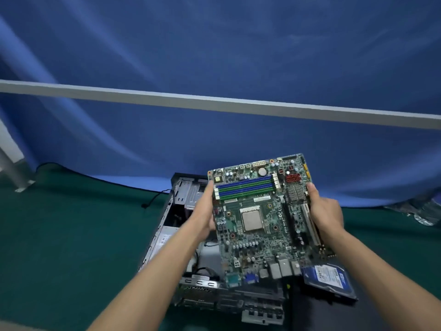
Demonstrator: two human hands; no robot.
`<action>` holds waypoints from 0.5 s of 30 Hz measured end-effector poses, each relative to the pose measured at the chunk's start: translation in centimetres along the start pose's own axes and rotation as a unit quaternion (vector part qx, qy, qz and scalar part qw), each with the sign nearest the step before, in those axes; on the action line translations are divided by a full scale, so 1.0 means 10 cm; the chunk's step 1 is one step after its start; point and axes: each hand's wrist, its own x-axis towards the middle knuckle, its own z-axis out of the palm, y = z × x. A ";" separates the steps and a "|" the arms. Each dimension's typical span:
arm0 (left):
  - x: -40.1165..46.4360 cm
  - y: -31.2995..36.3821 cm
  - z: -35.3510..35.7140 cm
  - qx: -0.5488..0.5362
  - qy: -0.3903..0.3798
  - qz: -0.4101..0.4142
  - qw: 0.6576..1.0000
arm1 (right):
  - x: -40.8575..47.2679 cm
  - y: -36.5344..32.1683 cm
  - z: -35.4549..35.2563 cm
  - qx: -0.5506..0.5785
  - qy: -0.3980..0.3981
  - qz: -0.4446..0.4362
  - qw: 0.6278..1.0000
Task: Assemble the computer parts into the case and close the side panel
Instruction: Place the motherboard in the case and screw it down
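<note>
We've got the green printed-circuit motherboard with blue and green memory slots and a square silver processor (261,218) up in the air, held tilted over the open grey sheet-metal computer case (181,237), which lies on its side on the green-covered table (59,235). Left hand (205,213) grips the board's left edge, fingers curled round it. Right hand (325,211) grips the right edge beside the long expansion slots, thumb on top.

Handling, as we judge it: board is light and stiff but won't like flexing, and it's fragile. Exposed processor, capacitors, finned heatsink, solder points underneath. Edges only, the way both hands have it now. Keep off the processor face and the slot contacts. Two-handed hold on opposite edges looks right to us; one-handed risks bending it.

Rear port block (269,271) sits at the near edge, toward the case's perforated back plate (224,297), so orientation looks plausible for dropping in ports-first.

Watch the loose black cables (205,271) inside the case; could get trapped under the board. Blue-labelled flat hard drive (330,280) lies just right of the case, near the board's lower right corner. Not yet fitted.
</note>
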 end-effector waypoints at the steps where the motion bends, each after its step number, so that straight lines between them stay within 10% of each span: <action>1: -0.01 -0.07 0.01 0.016 0.013 0.004 1.000 | -0.06 0.00 0.03 -0.001 -0.002 0.013 1.000; 9: 0.18 -0.30 -0.28 0.238 0.182 0.051 0.953 | -0.47 0.16 0.25 0.066 -0.248 0.110 0.960; 15: 0.21 -0.64 -0.43 0.387 0.229 0.042 0.892 | -0.63 0.43 0.54 0.057 -0.264 0.148 0.951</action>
